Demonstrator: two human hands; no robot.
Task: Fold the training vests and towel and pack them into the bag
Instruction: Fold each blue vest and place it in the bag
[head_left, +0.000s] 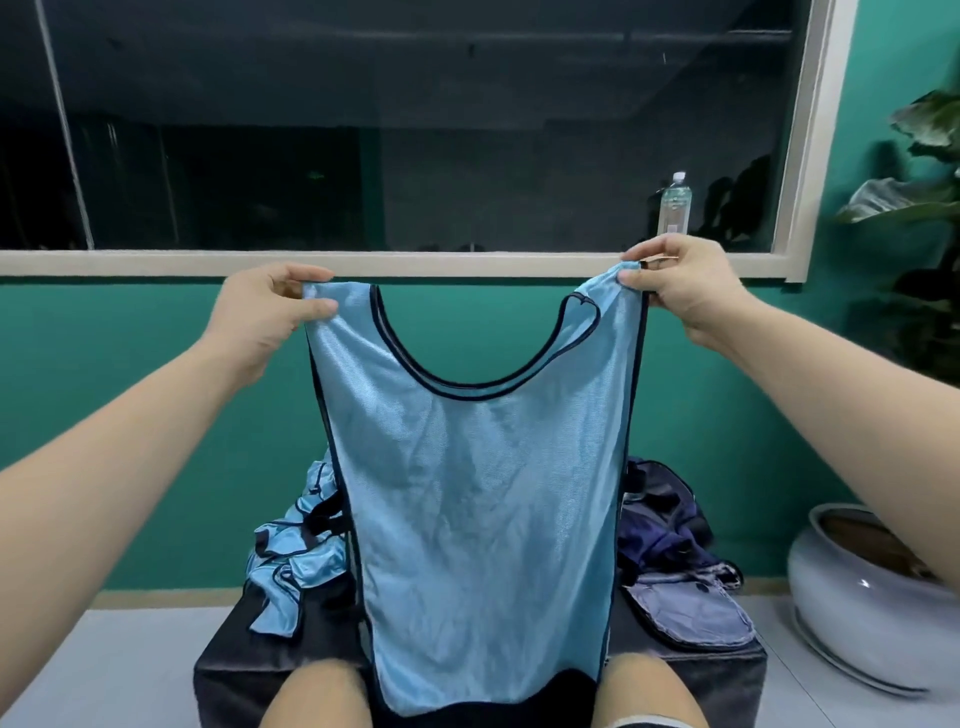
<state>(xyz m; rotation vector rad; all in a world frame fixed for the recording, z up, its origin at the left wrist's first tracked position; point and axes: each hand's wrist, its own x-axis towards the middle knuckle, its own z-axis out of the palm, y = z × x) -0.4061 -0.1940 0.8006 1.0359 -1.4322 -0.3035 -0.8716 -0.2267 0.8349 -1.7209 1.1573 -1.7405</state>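
A light blue training vest with dark trim hangs spread out in front of me, held up at chest height. My left hand pinches its left shoulder strap and my right hand pinches the right strap. Behind the vest, a heap of more blue vests lies on the left of a dark padded stool. A dark navy bag with an open lilac-lined flap sits on the stool's right side. The hanging vest hides the stool's middle, and no towel shows.
My knees touch the stool's front edge. A large white ceramic pot stands on the floor at the right, with plant leaves above it. A water bottle stands on the window sill against the green wall.
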